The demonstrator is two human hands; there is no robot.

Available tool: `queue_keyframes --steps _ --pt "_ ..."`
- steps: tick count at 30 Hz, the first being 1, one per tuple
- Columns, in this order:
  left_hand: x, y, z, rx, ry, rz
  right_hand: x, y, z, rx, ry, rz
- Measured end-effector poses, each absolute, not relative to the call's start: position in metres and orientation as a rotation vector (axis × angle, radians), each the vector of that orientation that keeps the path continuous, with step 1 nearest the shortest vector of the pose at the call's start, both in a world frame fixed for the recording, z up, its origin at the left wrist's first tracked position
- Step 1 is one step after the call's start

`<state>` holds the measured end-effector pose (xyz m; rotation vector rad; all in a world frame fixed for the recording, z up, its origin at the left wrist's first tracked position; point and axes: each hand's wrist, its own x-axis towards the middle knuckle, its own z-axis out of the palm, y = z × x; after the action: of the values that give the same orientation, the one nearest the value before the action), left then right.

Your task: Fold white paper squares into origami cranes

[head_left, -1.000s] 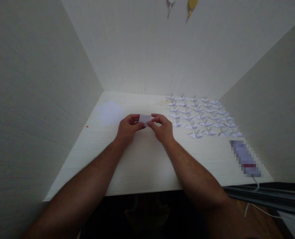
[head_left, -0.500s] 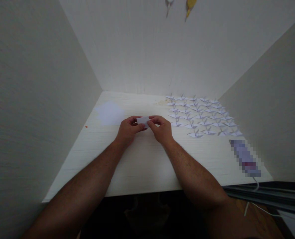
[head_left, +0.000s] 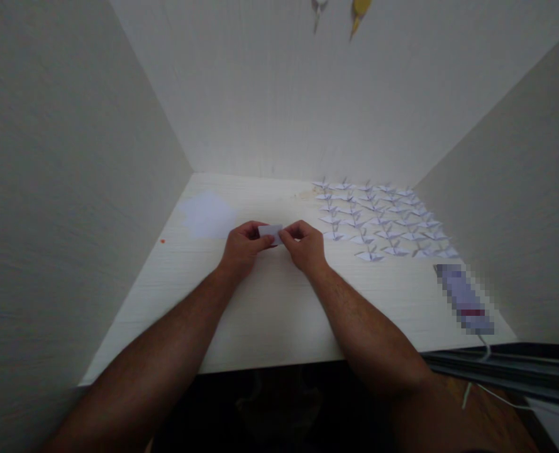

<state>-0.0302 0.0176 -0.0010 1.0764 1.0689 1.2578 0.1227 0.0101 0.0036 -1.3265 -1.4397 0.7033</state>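
Observation:
A small folded piece of white paper [head_left: 270, 231] sits between both hands, just above the middle of a pale wooden table [head_left: 270, 308]. My left hand [head_left: 244, 247] pinches its left end and my right hand [head_left: 304, 245] pinches its right end, fingertips nearly meeting. Both hands are closed on the paper. Their fingers hide most of it.
Several rows of small white paper cranes [head_left: 383, 220] lie at the back right of the table. A stack of white paper sheets [head_left: 208, 214] lies at the back left. A blurred-out object [head_left: 465, 299] with a white cable [head_left: 487, 384] rests near the right front edge. Walls close in on three sides.
The paper piece between my fingers looks narrower and lower than a second ago. Both hands have drawn slightly closer together and stayed in the same spot on the table.

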Motion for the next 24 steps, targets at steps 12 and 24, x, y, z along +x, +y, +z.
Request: queue_keyframes --steps 12,24 --pt "-0.0311 0.0176 -0.0001 1.105 1.103 1.25 0.1227 0.0098 0.0037 -1.326 -1.44 0.721" --pt "-0.0297 0.0141 0.0074 1.22 1.161 1.213 0.1212 0.0128 0.0014 -1.31 -1.367 0.88"
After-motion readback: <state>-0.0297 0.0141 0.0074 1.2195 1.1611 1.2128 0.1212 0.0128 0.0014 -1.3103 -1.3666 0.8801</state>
